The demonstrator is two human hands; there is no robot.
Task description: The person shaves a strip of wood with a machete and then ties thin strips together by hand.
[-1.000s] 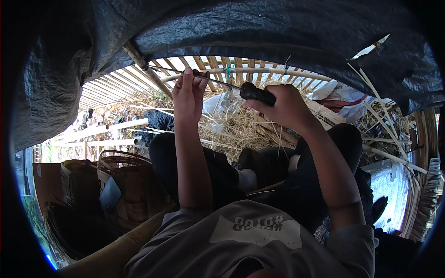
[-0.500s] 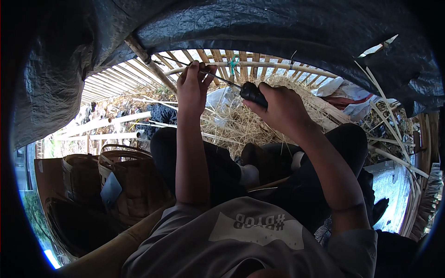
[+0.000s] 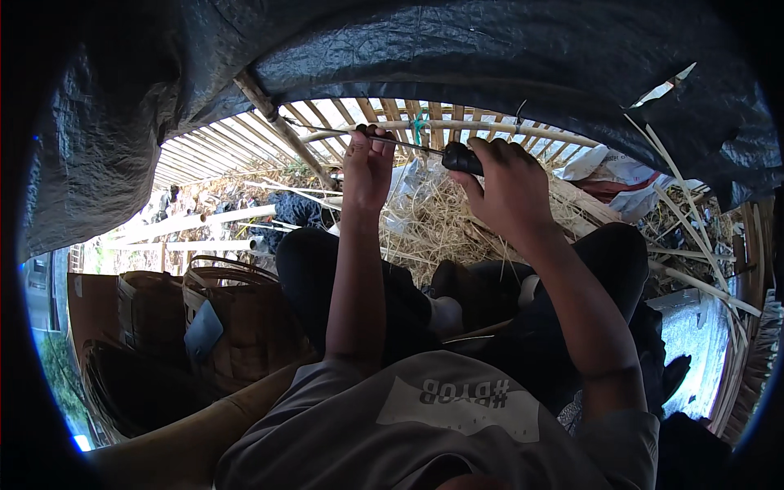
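Note:
My right hand [image 3: 516,184] is wrapped round the thick black handle of a tool [image 3: 463,158]. A narrow metal blade or shaft runs from it toward my left hand; seen this thin, its kind cannot be told. My left hand [image 3: 369,167] is raised, its fingers pinched round a thin dark strip [image 3: 322,130] that reaches out to the left, near a slanting bamboo pole [image 3: 282,122]. My fingers hide where strip and tool meet. Both hands are held out in front, above my bent knees.
Dry straw and shavings [image 3: 445,212] lie beyond my legs. A bamboo slat fence [image 3: 237,147] stands behind, under a dark tarp [image 3: 457,49]. Woven baskets [image 3: 237,327] sit at the left by a thick bamboo pole [image 3: 188,416]. Long pale strips [image 3: 686,196] lean at the right.
Both hands have shifted slightly right in the picture, along with much of the scene. The grips on the tool and strip stay much the same.

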